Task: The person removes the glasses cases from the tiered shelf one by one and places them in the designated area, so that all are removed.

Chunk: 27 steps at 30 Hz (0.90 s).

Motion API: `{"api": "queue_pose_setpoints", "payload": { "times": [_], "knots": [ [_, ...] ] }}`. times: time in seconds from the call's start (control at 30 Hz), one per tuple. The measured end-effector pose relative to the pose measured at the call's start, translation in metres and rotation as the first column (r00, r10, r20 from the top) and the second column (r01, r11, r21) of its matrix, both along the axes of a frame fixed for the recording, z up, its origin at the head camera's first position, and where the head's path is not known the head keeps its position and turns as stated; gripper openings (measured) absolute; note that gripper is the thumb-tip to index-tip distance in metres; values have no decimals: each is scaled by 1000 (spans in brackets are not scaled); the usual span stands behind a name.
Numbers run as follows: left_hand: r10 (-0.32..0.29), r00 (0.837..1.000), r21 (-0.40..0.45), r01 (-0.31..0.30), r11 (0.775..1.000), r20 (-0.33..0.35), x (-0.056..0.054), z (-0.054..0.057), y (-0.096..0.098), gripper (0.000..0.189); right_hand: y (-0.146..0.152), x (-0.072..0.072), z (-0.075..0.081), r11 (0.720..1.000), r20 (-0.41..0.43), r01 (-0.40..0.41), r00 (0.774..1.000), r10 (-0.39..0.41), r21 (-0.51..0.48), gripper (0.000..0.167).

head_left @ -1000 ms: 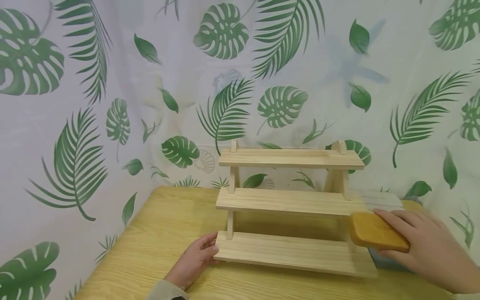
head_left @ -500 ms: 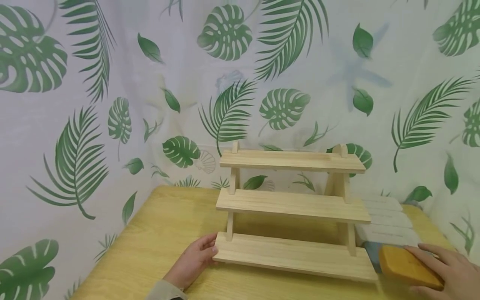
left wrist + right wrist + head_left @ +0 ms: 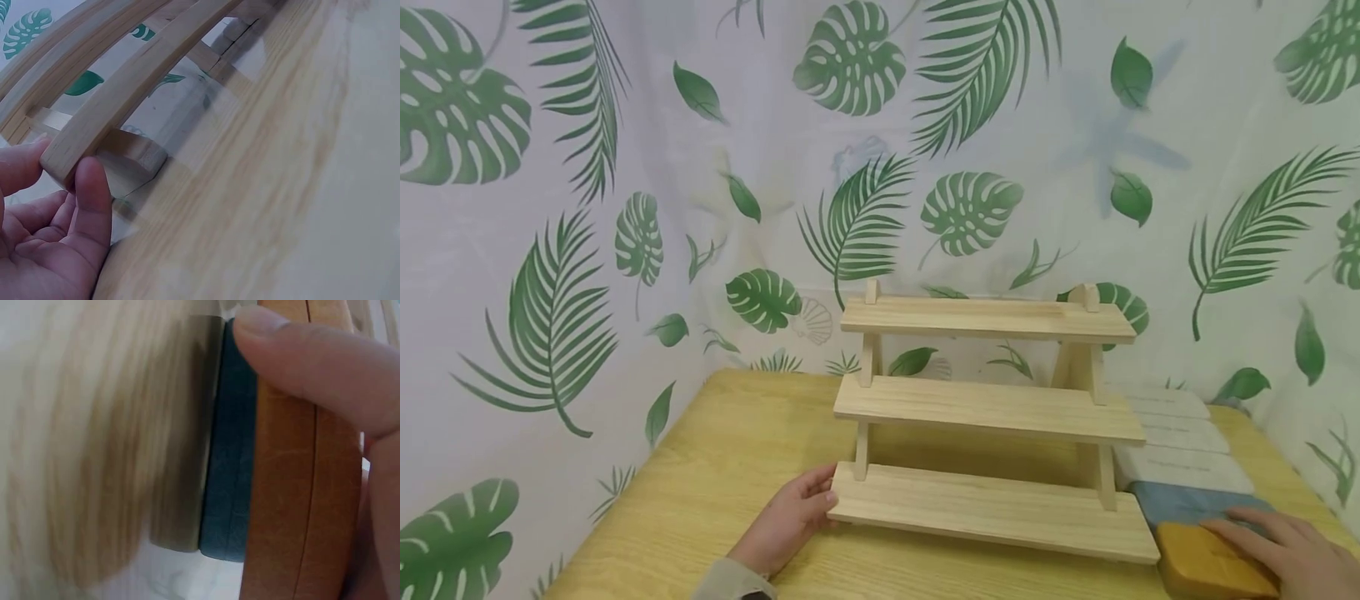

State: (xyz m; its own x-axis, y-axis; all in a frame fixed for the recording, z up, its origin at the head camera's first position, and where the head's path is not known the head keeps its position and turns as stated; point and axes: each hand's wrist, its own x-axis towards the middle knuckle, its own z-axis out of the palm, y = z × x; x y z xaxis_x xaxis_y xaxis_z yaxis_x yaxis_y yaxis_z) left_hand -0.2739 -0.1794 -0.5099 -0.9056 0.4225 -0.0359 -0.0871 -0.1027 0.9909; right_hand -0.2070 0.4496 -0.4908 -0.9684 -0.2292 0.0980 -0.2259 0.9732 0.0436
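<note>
A three-tier wooden display stand (image 3: 985,408) rises in steps on the table. At the left end of its lowest board, my left hand (image 3: 786,521) pinches the corner; in the left wrist view the thumb and a finger of this hand (image 3: 50,231) meet the board (image 3: 112,106) from opposite sides. My right hand (image 3: 1300,550) holds an orange-yellow case (image 3: 1206,562) with rounded edges, low at the right of the stand. A seam runs along this case (image 3: 294,487) in the right wrist view, and the thumb lies over its side.
Right behind the orange case lies a blue case (image 3: 1187,500). Several whitish flat cases (image 3: 1180,458) continue that row toward the back, partly behind the stand. The wood-grain table (image 3: 700,467) backs onto a leaf-print curtain (image 3: 970,125).
My right hand has brought the orange case down and to the right, from in front of the stand's right end to beside the blue case. My left hand has stayed on the stand's corner.
</note>
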Motion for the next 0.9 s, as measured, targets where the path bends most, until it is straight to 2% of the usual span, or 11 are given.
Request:
{"api": "queue_pose_setpoints", "payload": {
  "times": [0.1,0.23,0.43,0.57,0.73,0.9],
  "knots": [
    [2,1000,2,-2,1000,-16,-1,-1,2,63,0,-1,-5,1000,-6,4,1000,-4,-14,96],
    [1,1000,-7,-1,1000,-23,0,-2,3,61,3,0,-16,997,-27,-43,999,42,-67,90],
    [16,1000,7,-16,1000,-1,5,-5,3,62,8,1,-29,991,-46,-81,996,77,-108,84],
    [7,1000,8,-8,1000,12,7,-7,0,63,4,1,-30,990,-55,-74,996,67,-123,83],
    [1,1000,5,-1,1000,1,4,-3,0,63,-1,0,-26,992,-68,-49,997,41,-118,85],
    [10,1000,8,-10,1000,-9,1,0,1,61,-5,-2,-18,989,-94,-61,994,48,-138,86]
  ]
}}
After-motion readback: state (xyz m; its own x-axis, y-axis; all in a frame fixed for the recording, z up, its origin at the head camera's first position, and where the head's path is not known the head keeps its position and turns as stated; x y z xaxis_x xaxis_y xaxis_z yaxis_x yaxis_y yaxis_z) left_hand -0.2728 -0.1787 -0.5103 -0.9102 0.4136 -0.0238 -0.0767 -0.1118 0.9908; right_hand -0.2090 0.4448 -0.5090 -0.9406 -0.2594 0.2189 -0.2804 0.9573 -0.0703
